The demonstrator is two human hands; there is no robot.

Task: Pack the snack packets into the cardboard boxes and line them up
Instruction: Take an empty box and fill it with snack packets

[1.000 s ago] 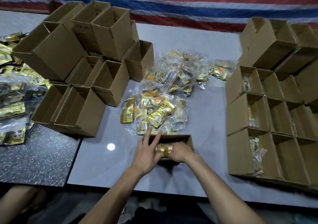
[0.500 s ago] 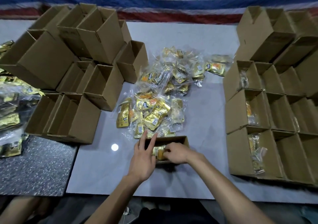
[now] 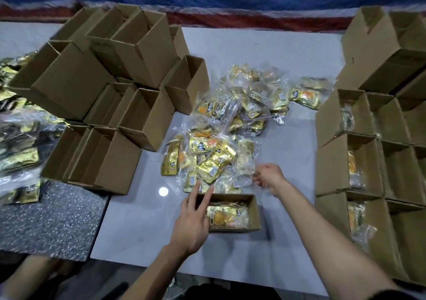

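nearest, the left hand (image 3: 192,219) lays straight fingers on the left rim of the open box (image 3: 254,209), with a gold packet (image 3: 227,215) lying inside. just beyond, the right hand (image 3: 268,176), loosely curled, meets the packet pile (image 3: 214,159); i can't tell if it grips one. packed boxes (image 3: 334,168) line the right.

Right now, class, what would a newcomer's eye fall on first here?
A heap of gold snack packets fills the middle of the pale table, with stacked boxes on the left and rows of boxes on the right. At the front, the left hand rests on a small box holding a packet; the right hand is at the heap's edge.
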